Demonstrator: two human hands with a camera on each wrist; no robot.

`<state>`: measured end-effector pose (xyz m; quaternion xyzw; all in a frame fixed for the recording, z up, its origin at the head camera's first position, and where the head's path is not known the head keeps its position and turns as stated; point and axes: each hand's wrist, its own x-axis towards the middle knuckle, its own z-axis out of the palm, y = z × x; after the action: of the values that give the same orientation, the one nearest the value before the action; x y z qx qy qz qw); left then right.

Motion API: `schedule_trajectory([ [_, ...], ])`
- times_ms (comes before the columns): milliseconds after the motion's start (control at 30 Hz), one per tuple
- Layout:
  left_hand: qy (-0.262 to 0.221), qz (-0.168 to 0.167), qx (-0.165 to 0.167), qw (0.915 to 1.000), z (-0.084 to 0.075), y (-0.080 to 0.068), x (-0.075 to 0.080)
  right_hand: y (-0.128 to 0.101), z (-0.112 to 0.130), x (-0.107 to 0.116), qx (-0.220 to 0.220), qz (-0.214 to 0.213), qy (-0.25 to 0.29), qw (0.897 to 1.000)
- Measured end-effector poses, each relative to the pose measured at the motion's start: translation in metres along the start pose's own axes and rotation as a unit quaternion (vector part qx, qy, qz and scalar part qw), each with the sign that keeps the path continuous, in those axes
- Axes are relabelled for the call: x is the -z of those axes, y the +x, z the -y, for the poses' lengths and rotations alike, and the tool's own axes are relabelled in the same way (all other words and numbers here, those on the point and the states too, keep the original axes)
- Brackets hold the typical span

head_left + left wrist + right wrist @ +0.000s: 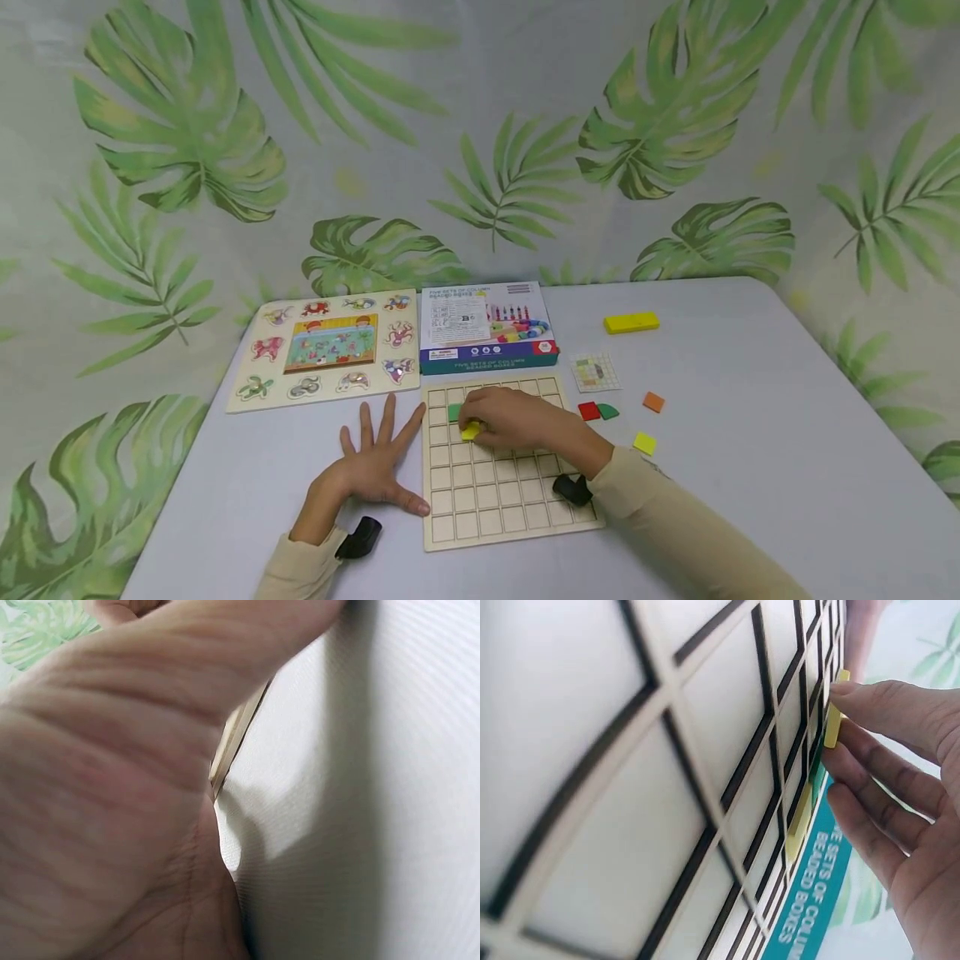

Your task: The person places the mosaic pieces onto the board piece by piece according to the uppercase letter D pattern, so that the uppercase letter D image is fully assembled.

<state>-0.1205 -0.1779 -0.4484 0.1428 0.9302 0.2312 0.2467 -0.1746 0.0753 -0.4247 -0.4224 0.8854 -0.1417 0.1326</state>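
Head view, right hand (pixel 506 417): grip pinching a yellow tile (pixel 471 432) over the board (pixel 487 500), hiding several squares.
Left hand (pixel 378 471): fingers spread, at the board's left edge.
Behind board: box (pixel 487 323), puzzle (pixel 251 367) to its left.
Desk (pixel 750 417), right: card (pixel 596 373), red tile (pixel 588 412) beside green tile (pixel 608 411), orange tile (pixel 654 402), second yellow tile (pixel 645 442), yellow block (pixel 632 322).
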Motion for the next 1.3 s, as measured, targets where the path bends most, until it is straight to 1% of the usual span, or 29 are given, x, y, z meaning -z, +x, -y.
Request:
schedule_trajectory([
  [200,-0.001,-0.001,-0.001,1.0,0.001,0.0,0.0,0.01,0.009,-0.001,0.014,0.014,-0.037,0.999],
  [400,0.01,0.004,0.006,0.9999,0.001,-0.001,-0.001,0.014,0.015,-0.001,0.013,0.017,-0.061,0.998],
  [533,0.01,0.002,0.007,0.9999,0.0,-0.002,-0.001,0.014,0.019,-0.001,0.019,0.006,-0.081,0.997],
  [667,0.007,0.001,0.007,1.0,-0.001,-0.002,0.0,0.013,0.02,-0.002,0.012,-0.014,-0.101,0.995],
  [733,0.007,0.002,0.006,1.0,-0.001,-0.002,0.0,0.011,0.021,-0.002,0.003,-0.018,-0.1,0.995],
  [967,0.006,0.002,0.006,1.0,-0.002,-0.003,0.003,0.001,0.02,-0.003,-0.024,-0.009,-0.051,0.998],
  [1133,-0.004,0.002,0.005,1.0,-0.002,-0.004,0.004,-0.011,0.019,-0.004,-0.023,-0.016,-0.061,0.998],
  [1300,-0.005,-0.002,0.003,1.0,-0.003,-0.003,0.001,-0.028,0.011,-0.006,-0.023,-0.045,-0.063,0.997],
])
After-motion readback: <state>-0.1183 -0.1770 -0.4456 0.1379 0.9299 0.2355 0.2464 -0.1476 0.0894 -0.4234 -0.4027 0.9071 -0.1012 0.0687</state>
